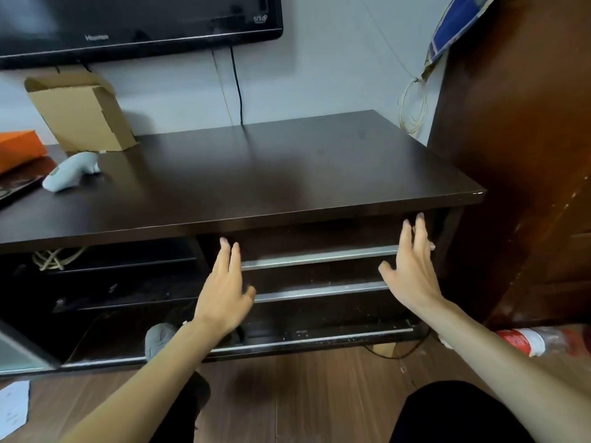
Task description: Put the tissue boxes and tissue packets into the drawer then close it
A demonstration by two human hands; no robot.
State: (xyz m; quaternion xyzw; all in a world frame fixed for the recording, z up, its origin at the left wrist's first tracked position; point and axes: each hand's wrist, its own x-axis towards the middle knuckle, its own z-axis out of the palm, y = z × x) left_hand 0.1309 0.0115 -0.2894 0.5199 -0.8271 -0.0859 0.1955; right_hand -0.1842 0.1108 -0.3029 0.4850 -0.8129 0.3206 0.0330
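A dark wooden TV stand [287,174] fills the middle of the view. Under its right half sit stacked dark drawers with silver handle strips; the top drawer [319,241] looks pushed in flush. My left hand [224,289] is flat with fingers apart against the left end of the drawer fronts. My right hand [412,266] is spread open at the right end, fingertips near the top drawer front. Neither hand holds anything. No tissue boxes or packets are in view.
On the stand's left stand a cardboard box [80,113], an orange box [19,151] and a pale grey handheld device [70,171]. A black TV [134,24] hangs above. A brown wardrobe [527,155] bounds the right. A plastic bottle [537,340] lies on the floor.
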